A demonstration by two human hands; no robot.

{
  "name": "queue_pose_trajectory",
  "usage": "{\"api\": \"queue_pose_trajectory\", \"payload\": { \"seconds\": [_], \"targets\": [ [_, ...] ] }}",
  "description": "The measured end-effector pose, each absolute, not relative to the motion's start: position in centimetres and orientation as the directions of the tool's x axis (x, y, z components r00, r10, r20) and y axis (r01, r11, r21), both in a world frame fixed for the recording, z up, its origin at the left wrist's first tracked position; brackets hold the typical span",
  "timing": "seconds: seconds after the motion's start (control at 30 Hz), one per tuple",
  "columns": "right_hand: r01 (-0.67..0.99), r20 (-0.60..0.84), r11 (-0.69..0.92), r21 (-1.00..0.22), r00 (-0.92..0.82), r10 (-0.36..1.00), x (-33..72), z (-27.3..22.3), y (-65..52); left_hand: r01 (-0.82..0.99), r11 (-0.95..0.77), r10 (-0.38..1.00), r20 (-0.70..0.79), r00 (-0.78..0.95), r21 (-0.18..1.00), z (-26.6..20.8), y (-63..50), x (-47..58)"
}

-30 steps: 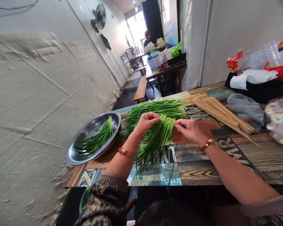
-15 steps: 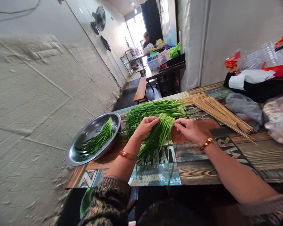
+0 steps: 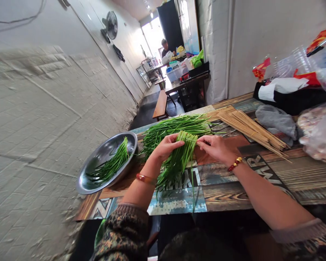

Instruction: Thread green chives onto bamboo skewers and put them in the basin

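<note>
A bunch of green chives [image 3: 179,159] hangs from my left hand [image 3: 167,146], its thumb and fingers closed around the pale cut ends. The stems lie side by side at the top, and their leaves droop onto the table. My right hand [image 3: 213,148] pinches at the right edge of these stems. What its fingertips hold is too small to make out. Just behind the hands lies a larger pile of chives [image 3: 176,124]. Thin bamboo skewers [image 3: 252,128] are spread to the right of the pile. At the left, a metal basin [image 3: 83,183] contains another bunch of chives [image 3: 112,166].
The patterned wooden table [image 3: 230,197] ends close in front of me. On its right are a grey plastic bag [image 3: 277,121], a clear bag of pale pieces [image 3: 319,134] and a black container [image 3: 296,97] of packaging. Farther back, a bench [image 3: 161,105] and a seated person [image 3: 165,46] appear.
The view has shifted slightly. My left thumb now lies lower across the stems, and my right hand still pinches at their right edge.
</note>
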State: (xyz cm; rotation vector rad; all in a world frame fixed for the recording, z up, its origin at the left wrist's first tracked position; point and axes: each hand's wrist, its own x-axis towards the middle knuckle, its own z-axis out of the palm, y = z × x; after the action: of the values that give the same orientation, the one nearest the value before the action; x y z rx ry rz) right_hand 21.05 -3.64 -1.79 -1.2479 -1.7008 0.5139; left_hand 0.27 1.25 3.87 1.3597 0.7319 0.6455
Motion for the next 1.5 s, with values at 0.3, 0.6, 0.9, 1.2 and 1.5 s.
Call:
{"api": "queue_pose_trajectory", "payload": {
  "seconds": [0.3, 0.6, 0.9, 1.2, 1.5],
  "targets": [
    [0.669, 0.567, 0.464, -0.580, -0.078, 0.820, 21.8, -1.3, -4.1, -0.042, 0.137, 0.856, -0.097, 0.508, 0.990, 3.3, 1.7, -0.1],
    [0.677, 0.573, 0.494, -0.546, -0.128, 0.809, 21.9, -0.9, -4.3, -0.066, 0.199, 0.811, -0.127, 0.570, 0.978, 3.0, 1.6, -0.1],
    [0.685, 0.575, 0.488, -0.540, -0.122, 0.809, 21.7, -1.2, -4.4, -0.019, 0.204, 0.805, -0.157, 0.572, 0.979, 2.4, 1.9, 0.1],
    [0.713, 0.601, 0.472, -0.518, -0.089, 0.794, 21.2, -1.2, -4.5, -0.034, 0.197, 0.807, -0.143, 0.573, 0.980, 2.2, 2.1, 0.5],
    [0.672, 0.587, 0.477, -0.566, -0.078, 0.806, 21.3, -1.2, -4.5, -0.027, 0.206, 0.811, -0.156, 0.564, 0.978, 2.3, 2.0, 0.5]
  ]
}}
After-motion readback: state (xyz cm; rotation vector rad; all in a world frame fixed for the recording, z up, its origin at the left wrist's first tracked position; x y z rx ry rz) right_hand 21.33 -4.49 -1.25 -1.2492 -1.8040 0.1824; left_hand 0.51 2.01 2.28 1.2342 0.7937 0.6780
